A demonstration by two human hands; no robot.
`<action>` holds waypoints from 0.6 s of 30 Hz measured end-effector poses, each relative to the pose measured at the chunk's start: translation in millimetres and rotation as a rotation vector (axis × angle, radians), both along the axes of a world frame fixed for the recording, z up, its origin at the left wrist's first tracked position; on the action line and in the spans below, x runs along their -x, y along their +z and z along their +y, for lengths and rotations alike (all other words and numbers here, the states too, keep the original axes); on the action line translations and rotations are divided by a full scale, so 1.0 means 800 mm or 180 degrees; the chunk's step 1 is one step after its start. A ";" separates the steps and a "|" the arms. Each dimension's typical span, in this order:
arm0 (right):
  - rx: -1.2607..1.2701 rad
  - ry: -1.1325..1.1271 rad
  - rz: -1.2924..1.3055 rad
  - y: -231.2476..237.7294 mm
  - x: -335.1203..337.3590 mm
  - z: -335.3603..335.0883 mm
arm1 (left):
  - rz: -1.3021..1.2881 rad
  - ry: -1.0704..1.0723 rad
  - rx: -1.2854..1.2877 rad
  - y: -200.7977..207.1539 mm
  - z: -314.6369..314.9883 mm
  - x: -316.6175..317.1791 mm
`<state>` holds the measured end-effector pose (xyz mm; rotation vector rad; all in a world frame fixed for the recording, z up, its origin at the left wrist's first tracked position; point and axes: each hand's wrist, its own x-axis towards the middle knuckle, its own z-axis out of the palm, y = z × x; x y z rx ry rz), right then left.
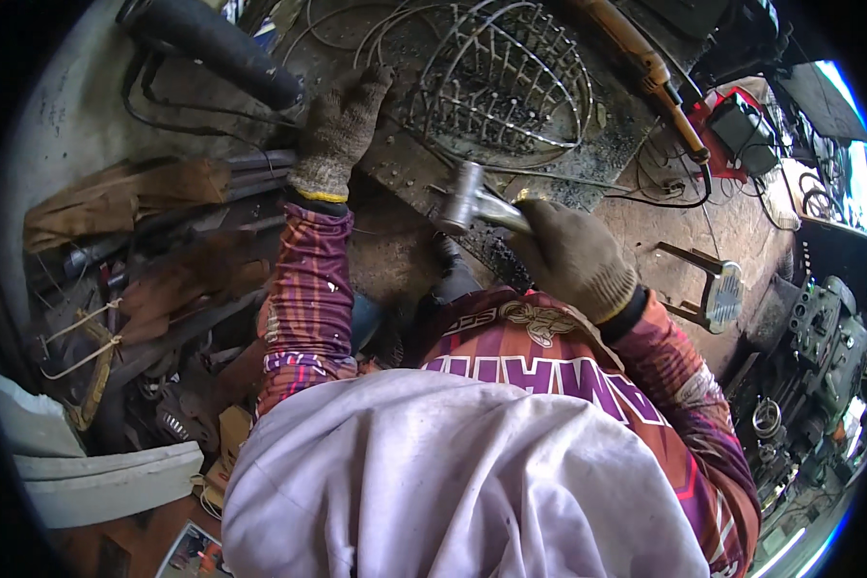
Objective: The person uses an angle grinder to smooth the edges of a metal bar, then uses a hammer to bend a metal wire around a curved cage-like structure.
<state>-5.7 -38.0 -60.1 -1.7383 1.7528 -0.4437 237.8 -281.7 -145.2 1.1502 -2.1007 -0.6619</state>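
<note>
My right hand (pixel 578 255), in a knitted work glove, is closed around the handle of a hammer (pixel 463 197). Its metal head hangs over the near edge of a dark, grimy worktable (pixel 612 125). My left hand (pixel 342 135), also gloved, reaches to the table's left side. Its fingers look bent together by several thin curved rods, but what they grip, if anything, is hidden. Beyond both hands lies a rounded cage-like frame of metal rods (pixel 511 82), with crossed bars and small knobs at the joints. Neither hand visibly touches the frame.
A long orange-brown power tool (pixel 636 53) with a cable lies along the table's right side. At upper left is a black cylinder (pixel 217 53) with cords. A low metal stool (pixel 722 294) stands right, before a grey-green machine (pixel 824 328). Bars and scrap crowd the left.
</note>
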 end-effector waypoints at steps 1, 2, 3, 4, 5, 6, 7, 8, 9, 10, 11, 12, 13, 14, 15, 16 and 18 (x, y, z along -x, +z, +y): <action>0.0101 0.0221 0.0120 -0.006 -0.006 -0.016 | 0.0089 -0.0006 0.0166 -0.016 0.000 -0.006; 0.0347 0.0351 0.0314 -0.012 -0.013 -0.023 | 0.0113 -0.0181 -0.0253 -0.008 0.013 -0.005; 0.0337 0.0392 0.0339 -0.014 -0.017 -0.030 | 0.0155 -0.0249 -0.0464 -0.002 0.019 -0.003; 0.0329 0.0427 0.0252 -0.015 -0.020 -0.039 | 0.0187 -0.0312 -0.0669 0.005 0.024 -0.002; 0.0318 0.0470 0.0185 -0.015 -0.021 -0.047 | 0.0197 -0.0465 -0.0688 0.011 0.026 0.001; 0.0090 0.0401 0.0317 -0.014 -0.021 -0.055 | 0.0230 -0.0530 -0.0692 0.007 0.026 0.002; 0.0072 0.0433 0.0361 -0.015 -0.019 -0.060 | 0.0258 -0.0599 -0.0718 0.002 0.028 0.002; 0.0213 0.0413 0.0537 -0.016 -0.016 -0.066 | 0.0295 -0.0536 -0.0627 -0.002 0.028 0.002; 0.0356 0.0389 0.0711 -0.015 -0.014 -0.069 | 0.0327 -0.0490 -0.0584 -0.006 0.027 0.001; 0.0362 0.0325 0.0757 -0.014 -0.016 -0.066 | 0.0366 -0.0451 -0.0532 -0.009 0.024 0.002; 0.0348 0.0338 0.0779 -0.011 -0.020 -0.061 | 0.0415 -0.0564 -0.0649 -0.002 0.023 0.006; 0.0301 0.0408 0.0660 -0.008 -0.023 -0.056 | 0.0452 -0.0615 -0.0703 -0.001 0.021 0.007; 0.0252 0.0474 0.0540 -0.005 -0.027 -0.051 | 0.0487 -0.0676 -0.0778 -0.001 0.021 0.007; 0.0234 0.0573 0.0495 0.006 -0.036 -0.048 | 0.0255 -0.0657 -0.0816 -0.002 0.020 0.005; 0.0223 0.0576 0.0503 0.009 -0.039 -0.048 | 0.0142 -0.0648 -0.0838 -0.006 0.017 0.004; 0.0547 0.0867 0.0595 0.011 -0.041 -0.048 | 0.0032 -0.0639 -0.0864 -0.011 0.014 0.003; 0.0291 0.0907 0.0585 0.009 -0.042 -0.055 | -0.0115 -0.0783 -0.0496 -0.021 0.007 0.002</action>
